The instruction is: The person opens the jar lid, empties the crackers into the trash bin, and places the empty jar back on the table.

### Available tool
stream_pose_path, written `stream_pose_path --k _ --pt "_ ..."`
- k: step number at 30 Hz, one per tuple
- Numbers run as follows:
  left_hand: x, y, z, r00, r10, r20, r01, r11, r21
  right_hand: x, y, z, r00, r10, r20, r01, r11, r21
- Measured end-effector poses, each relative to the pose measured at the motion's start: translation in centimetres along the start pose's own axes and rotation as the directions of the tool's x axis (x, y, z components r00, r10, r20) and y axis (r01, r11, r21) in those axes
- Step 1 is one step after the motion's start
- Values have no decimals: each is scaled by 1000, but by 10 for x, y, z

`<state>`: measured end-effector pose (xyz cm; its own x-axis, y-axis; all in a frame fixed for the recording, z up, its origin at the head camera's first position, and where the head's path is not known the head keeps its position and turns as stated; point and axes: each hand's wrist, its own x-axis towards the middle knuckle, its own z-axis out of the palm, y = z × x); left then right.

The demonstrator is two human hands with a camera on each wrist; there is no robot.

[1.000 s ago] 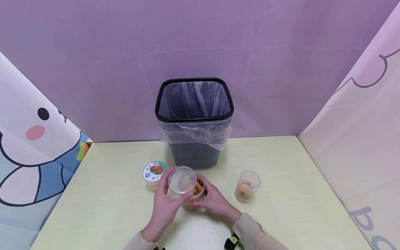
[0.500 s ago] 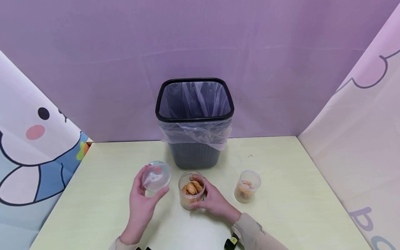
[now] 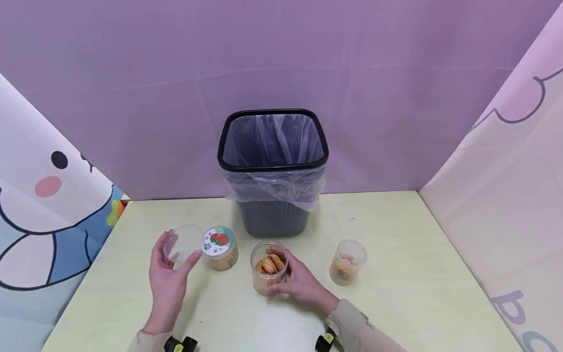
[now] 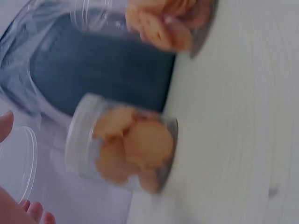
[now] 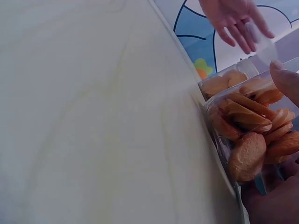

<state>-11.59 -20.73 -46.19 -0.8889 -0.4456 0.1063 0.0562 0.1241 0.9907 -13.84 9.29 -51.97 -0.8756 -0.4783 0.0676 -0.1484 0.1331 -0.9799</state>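
Observation:
Above the table's left part my left hand [image 3: 169, 278] holds a clear round lid [image 3: 186, 243] by its edge, between thumb and fingers. The lid [image 4: 17, 163] also shows in the left wrist view. My right hand [image 3: 299, 283] grips an uncovered clear jar [image 3: 269, 281] of cookies [image 3: 270, 265] standing on the table. Through its wall the cookies [image 5: 247, 154] show large in the right wrist view. Just right of the lid stands a closed jar [image 3: 223, 259] with a tomato-like picture on its top, cookies inside. A second uncovered jar [image 3: 343, 274], partly filled, stands to the right.
A dark bin [image 3: 274, 217] with a black rim and clear liner bag stands at the table's back, behind the jars. Purple cloth [image 3: 374, 98] hangs behind it. Printed panels flank the pale table [image 3: 404, 274]. Some tiny crumbs [image 3: 353, 219] lie right of the bin.
My left hand has lifted the lid off the middle jar and carried it left, past the closed jar. The right hand keeps its grip on the middle jar, which stays in place.

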Motion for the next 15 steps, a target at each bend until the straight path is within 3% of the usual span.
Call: stream_pose_path --k 9,15 --pt "15 -20 -16 991 -129 -26 131 986 107 0 1 1 1000 -6 -1 6 1000 -15" --pt "19 -30 -21 981 -195 15 189 965 181 0 1 0 1000 -9 -5 9 1000 -12"
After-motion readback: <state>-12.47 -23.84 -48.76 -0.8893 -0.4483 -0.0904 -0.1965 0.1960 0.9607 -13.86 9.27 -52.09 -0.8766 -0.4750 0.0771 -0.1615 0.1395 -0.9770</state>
